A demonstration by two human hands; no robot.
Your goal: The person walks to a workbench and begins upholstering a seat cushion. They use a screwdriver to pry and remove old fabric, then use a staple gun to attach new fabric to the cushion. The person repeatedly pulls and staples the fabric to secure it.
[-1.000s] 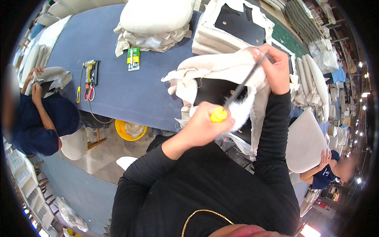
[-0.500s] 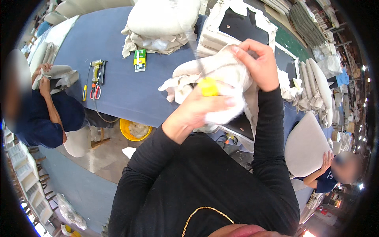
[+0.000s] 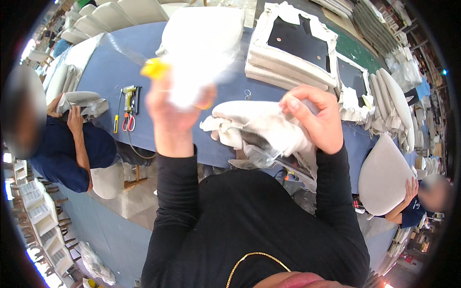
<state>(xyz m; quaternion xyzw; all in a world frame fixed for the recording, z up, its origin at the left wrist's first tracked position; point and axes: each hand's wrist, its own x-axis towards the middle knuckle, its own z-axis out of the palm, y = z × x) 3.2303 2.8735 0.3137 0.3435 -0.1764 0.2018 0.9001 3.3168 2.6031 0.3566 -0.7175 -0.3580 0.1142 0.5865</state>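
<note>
Left hand [image 3: 175,113] is raised above the desk [image 3: 103,72], fingers closed around a yellow-handled tool [image 3: 156,68] with a blurred wad of pale wrapping about it; what kind of tool cannot be told from the blur. Right hand [image 3: 314,117] is clenched, pinching the loose fabric of a white upholstered seat pad [image 3: 254,127], which lies at the near edge of the desk directly before the person, its cover rumpled and partly hanging over the edge.

Judgement: the step in hand appears to be trimming or dressing the cover on this pad. The next move would call for bringing the tool down to the gathered fabric while the right hand holds it taut.

Beyond: a stapler-type tool with red-handled scissors [image 3: 128,103] to the left, stacked finished pads [image 3: 293,57] to the far right. A co-worker in dark blue [image 3: 72,144] handles another pad at left.
</note>
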